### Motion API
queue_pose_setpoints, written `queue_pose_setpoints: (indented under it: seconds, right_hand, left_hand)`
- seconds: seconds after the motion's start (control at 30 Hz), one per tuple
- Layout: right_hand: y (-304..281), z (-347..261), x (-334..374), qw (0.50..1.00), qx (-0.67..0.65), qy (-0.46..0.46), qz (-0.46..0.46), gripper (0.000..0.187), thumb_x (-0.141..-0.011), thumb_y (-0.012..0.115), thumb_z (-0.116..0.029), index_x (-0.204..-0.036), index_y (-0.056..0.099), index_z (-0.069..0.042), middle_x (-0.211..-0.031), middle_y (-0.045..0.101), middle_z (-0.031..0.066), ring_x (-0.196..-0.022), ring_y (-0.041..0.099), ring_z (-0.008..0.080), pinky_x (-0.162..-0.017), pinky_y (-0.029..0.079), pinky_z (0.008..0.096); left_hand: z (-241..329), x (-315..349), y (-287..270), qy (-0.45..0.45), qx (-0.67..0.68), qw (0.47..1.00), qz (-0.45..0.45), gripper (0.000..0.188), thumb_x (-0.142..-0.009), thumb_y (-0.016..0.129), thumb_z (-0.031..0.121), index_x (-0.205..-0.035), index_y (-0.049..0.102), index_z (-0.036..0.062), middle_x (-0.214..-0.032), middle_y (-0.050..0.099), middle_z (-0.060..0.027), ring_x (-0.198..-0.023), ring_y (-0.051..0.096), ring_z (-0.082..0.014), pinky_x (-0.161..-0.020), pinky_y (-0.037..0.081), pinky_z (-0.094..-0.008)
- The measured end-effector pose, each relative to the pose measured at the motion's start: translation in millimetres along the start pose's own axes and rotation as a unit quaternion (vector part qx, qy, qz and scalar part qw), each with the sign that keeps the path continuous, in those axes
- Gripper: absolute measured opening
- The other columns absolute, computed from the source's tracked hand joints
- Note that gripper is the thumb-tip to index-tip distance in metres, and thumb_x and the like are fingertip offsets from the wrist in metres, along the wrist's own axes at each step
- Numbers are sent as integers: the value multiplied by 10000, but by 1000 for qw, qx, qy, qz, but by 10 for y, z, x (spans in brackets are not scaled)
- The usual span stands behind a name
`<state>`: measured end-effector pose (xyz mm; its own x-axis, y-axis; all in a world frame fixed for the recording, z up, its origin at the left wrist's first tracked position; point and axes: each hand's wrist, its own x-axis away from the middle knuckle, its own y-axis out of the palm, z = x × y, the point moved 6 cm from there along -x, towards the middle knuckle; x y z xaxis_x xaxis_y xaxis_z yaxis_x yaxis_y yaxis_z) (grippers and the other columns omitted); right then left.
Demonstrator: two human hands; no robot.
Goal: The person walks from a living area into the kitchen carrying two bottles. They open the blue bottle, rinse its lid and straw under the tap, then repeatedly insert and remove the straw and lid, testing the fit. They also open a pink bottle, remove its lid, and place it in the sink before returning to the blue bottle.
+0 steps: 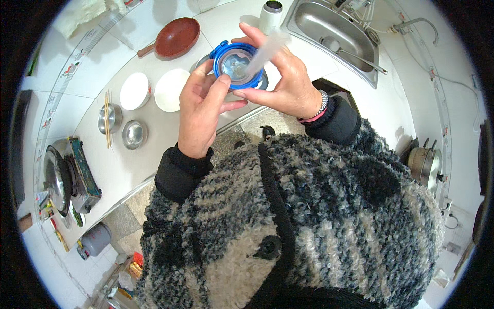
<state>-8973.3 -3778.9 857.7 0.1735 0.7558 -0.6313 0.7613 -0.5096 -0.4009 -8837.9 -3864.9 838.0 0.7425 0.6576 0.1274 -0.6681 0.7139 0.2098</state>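
Note:
Above the counter, a round blue-rimmed lid (231,63) with a clear middle is held between both hands. My left hand (199,105) grips its left side, the thumb pressed on the near rim. My right hand (294,87) closes around its right side, thumb below and fingers curving up at the far side. A translucent, whitish strip or tube (267,50) slants up from the lid toward the right fingers; it is blurred, and I cannot tell its kind. Part of a round metallic thing shows behind the lid, mostly hidden by the hands.
On the counter (164,131) stand two white bowls (135,91), a steel bowl (135,135), and another steel bowl with chopsticks (107,121) across it. A brown pan (177,38) and a pale flask (270,19) stand farther back. The sink (329,31) holds a ladle. A stove (83,172) is left.

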Motion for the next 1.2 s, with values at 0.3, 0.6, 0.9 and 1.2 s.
queue_pose_setpoints:
  seconds: [0.3, 0.6, 0.9, 1.2]
  right_hand:
    - [187, 251, 370, 920, -285, 260, 74, 462, -980, 582, -114, -1420, 482, -12, -1303, 604, 99, -1171, 578, 153, -1011, 472, 301]
    - [-384, -19, 728, 937, -185, 248, 164, 400, -934, 568, -77, -1326, 570, 5, -1090, 698, 102, -933, 665, 121, -808, 563, 273]
    - [-1251, -270, 1626, 917, -65, 224, 323, 371, -914, 621, -144, -1250, 620, 12, -1018, 725, 143, -866, 682, 142, -752, 550, 282]
    - [-1880, -547, 2309, 877, -40, 261, 401, 406, -893, 693, -203, -1230, 636, 14, -1021, 728, 148, -883, 698, 151, -762, 567, 289]
  left_hand:
    - [-219, -149, 12, 7, -13, 999, -32, 481, -930, 528, 45, -1373, 416, -103, -1160, 627, -154, -981, 673, -188, -785, 634, -320]
    - [-113, -52, 676, 60, -42, 990, -118, 459, -944, 537, 39, -1362, 419, -108, -1177, 632, -175, -966, 683, -187, -755, 621, -275]
    - [-388, 101, 1824, 45, -86, 972, -216, 428, -958, 558, 23, -1359, 440, -69, -1196, 628, -155, -972, 662, -159, -748, 595, -254]
    - [-559, 401, 2711, 1, -123, 949, -290, 421, -968, 604, 94, -1345, 486, -52, -1162, 656, -126, -922, 658, -120, -639, 550, -211]
